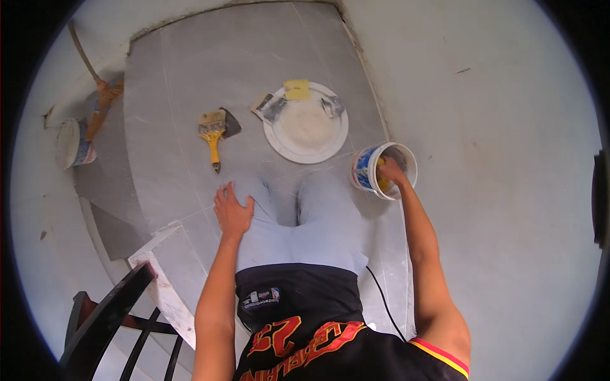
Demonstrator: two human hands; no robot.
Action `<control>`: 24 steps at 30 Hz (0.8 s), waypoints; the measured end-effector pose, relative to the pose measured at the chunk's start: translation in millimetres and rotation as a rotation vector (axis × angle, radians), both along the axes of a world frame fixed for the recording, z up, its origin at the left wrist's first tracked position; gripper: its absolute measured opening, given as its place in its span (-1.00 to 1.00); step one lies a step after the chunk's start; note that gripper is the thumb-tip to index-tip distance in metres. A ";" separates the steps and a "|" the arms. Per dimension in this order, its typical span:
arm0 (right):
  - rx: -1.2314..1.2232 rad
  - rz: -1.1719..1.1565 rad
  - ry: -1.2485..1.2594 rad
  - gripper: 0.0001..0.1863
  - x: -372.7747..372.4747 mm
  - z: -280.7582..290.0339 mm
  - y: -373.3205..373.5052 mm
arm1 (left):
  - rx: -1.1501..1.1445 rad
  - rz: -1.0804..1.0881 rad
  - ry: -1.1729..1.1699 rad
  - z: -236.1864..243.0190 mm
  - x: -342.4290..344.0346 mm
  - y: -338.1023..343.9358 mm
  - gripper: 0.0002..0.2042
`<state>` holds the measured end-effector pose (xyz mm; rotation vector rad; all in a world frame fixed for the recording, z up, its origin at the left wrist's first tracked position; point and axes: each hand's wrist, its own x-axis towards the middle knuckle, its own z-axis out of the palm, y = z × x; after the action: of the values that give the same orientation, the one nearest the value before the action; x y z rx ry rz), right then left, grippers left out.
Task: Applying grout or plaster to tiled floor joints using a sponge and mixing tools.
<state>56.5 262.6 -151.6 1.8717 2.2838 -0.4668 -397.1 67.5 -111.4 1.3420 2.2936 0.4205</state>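
My left hand (233,210) rests on my left thigh, fingers apart, holding nothing. My right hand (391,170) reaches into a white bucket (409,159) with a blue label and closes on something yellow (382,178), whose kind is mostly hidden by the hand and rim. A round white lid (305,152) lies in front of my knees, with whitish powder or paste on it. On its edge sit a yellow pad (297,89) and putty knives (270,109). Left of it, a yellow-handled paint brush (213,136) overlaps a dark scraper blade (232,123).
Grey floor tiles (190,70) run between pale walls. At the far left stand another bucket (68,145) and a broom (105,101). A black railing (108,317) rises at lower left beside a white ledge (166,267). A black cable (384,298) lies by my right hip.
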 end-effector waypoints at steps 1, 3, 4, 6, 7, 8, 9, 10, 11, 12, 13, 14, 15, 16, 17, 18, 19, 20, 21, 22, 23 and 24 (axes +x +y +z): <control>-0.201 -0.290 0.328 -0.68 -21.4 14.6 -0.2 | -0.008 0.022 0.029 -0.8 -7.5 -5.5 -0.40; -0.559 -0.632 0.892 -0.68 -38.4 39.9 3.4 | -0.010 0.034 0.037 1.3 -14.6 -8.2 -0.40; -0.558 -0.636 0.880 -0.68 -35.6 45.3 0.3 | 0.003 0.033 0.041 0.6 -13.2 -7.6 -0.41; -0.548 -0.754 1.043 -0.73 -28.4 50.6 -4.3 | 0.008 0.029 0.031 -0.5 -8.5 -6.6 -0.41; -0.545 -0.752 1.036 -0.73 -20.2 49.0 -3.8 | 0.017 0.025 0.032 -0.1 -6.8 -5.3 -0.41; -0.538 -0.665 0.951 -0.72 -13.8 48.0 -3.3 | 0.018 0.031 0.027 0.5 -5.7 -4.5 -0.41; -0.523 -0.581 0.864 -0.71 -2.2 43.3 -2.2 | 0.022 0.027 0.000 1.5 -2.5 -1.5 -0.41; -0.520 -0.576 0.856 -0.71 3.9 38.5 -1.7 | 0.026 0.027 -0.024 2.1 -0.7 -0.1 -0.41; -0.501 -0.548 0.802 -0.70 10.2 34.5 -1.7 | 0.030 0.033 -0.032 2.4 1.8 1.7 -0.41; -0.490 -0.514 0.752 -0.70 9.4 31.3 -0.1 | 0.028 0.032 -0.041 1.2 1.7 2.0 -0.41; -0.513 -0.489 0.756 -0.70 -6.5 33.4 -0.4 | 0.014 0.045 -0.034 0.3 -3.8 -2.1 -0.41; -0.545 -0.537 0.771 -0.68 -17.2 40.6 -3.0 | 0.004 0.072 -0.020 -1.1 -8.2 -5.3 -0.41; -0.572 -0.587 0.782 -0.67 -28.7 54.4 -4.8 | -0.007 0.069 -0.026 -1.2 -10.7 -6.5 -0.41; -0.583 -0.572 0.776 -0.67 -32.5 70.5 -6.0 | -0.015 0.059 -0.040 -1.1 -10.6 -6.6 -0.40; -0.611 -0.589 0.863 -0.66 -33.7 89.1 -5.0 | -0.019 0.075 -0.040 0.2 -10.0 -6.5 -0.40; -0.632 -0.610 0.948 -0.65 -35.7 107.3 -0.5 | -0.015 0.063 -0.036 2.1 -7.8 -4.2 -0.40; -0.639 -0.602 0.939 -0.65 -42.3 120.9 7.0 | -0.015 0.053 -0.031 2.1 -7.6 -4.1 -0.40; -0.666 -0.508 0.987 -0.65 -50.8 132.6 15.7 | -0.020 0.066 -0.033 1.1 -9.0 -4.3 -0.40; -0.686 -0.419 1.033 -0.64 -57.3 146.7 22.3 | -0.006 0.056 -0.035 0.8 -8.7 -3.8 -0.41; -0.692 -0.419 1.025 -0.64 -71.6 156.5 28.8 | 0.006 0.046 -0.035 -0.4 -8.8 -4.6 -0.41; -0.679 -0.394 0.996 -0.65 -93.8 162.3 36.6 | 0.001 0.051 -0.041 -1.2 -8.4 -4.9 -0.41; -0.667 -0.365 0.970 -0.66 -116.4 161.1 44.5 | 0.012 0.051 -0.027 -1.2 -9.3 -5.1 -0.41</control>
<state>-59.8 307.1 9.6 1.8525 1.7009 -2.2493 -406.3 62.4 -112.5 1.2776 2.3111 0.4663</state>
